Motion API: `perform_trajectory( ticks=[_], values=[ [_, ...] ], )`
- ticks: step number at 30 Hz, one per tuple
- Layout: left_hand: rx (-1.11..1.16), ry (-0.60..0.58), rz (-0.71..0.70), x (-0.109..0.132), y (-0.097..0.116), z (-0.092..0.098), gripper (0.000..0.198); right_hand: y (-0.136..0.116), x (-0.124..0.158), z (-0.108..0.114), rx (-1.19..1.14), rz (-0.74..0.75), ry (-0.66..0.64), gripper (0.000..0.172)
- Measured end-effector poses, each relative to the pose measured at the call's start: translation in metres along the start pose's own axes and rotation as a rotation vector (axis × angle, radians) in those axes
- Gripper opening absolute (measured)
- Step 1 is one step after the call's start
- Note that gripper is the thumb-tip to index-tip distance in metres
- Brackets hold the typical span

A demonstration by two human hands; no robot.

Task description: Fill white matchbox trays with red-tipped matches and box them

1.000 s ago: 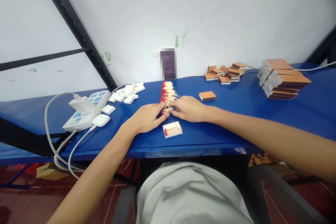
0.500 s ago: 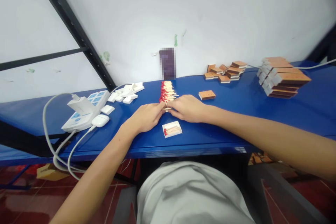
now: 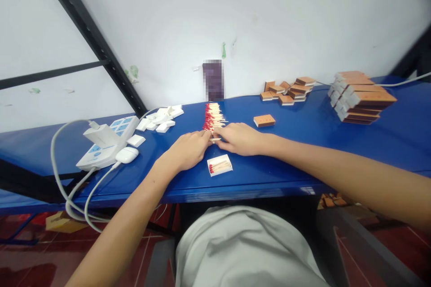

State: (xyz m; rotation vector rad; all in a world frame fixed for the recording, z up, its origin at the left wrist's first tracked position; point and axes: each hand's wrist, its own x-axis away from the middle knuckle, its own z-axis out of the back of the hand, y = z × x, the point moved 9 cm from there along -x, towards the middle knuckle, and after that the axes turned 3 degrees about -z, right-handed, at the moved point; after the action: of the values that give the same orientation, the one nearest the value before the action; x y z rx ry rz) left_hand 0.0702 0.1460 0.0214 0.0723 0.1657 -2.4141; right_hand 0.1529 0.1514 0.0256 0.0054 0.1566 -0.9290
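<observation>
My left hand [image 3: 192,149] and my right hand [image 3: 237,138] meet at the near end of a pile of red-tipped matches [image 3: 213,116]. Between the fingertips of both hands lie a few matchsticks [image 3: 215,139], pinched from either side; the heads are covered by the left fingers. Just in front of the hands, a white matchbox tray [image 3: 220,172] rests on the blue table, with several matches [image 3: 219,166] inside, heads to the left. A closed orange matchbox [image 3: 264,120] sits to the right of my right hand.
White trays [image 3: 161,118] are heaped at the left, beside a power strip [image 3: 107,145] with cables and a white case [image 3: 127,155]. Loose matchboxes [image 3: 292,92] and a stacked block of matchboxes [image 3: 362,98] stand at the right. A pixelated dark object [image 3: 213,80] leans on the wall.
The matchsticks between my fingers show a little more clearly now. My hands have barely moved; the whole view has shifted slightly.
</observation>
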Motion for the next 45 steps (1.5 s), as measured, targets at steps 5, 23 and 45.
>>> perform_trajectory(
  ticks=[5,23,45],
  values=[
    [-0.023,-0.034,0.007,-0.001,-0.001,-0.003,0.02,-0.001,-0.001,-0.003,-0.029,0.017,-0.022,0.022],
    [0.062,-0.111,-0.013,0.037,0.045,0.024,0.022,-0.029,0.025,0.029,-0.446,0.199,-0.132,0.006],
    [0.374,0.373,0.158,0.074,0.033,0.032,0.02,-0.019,0.022,0.029,-0.429,0.192,-0.02,0.024]
  ],
)
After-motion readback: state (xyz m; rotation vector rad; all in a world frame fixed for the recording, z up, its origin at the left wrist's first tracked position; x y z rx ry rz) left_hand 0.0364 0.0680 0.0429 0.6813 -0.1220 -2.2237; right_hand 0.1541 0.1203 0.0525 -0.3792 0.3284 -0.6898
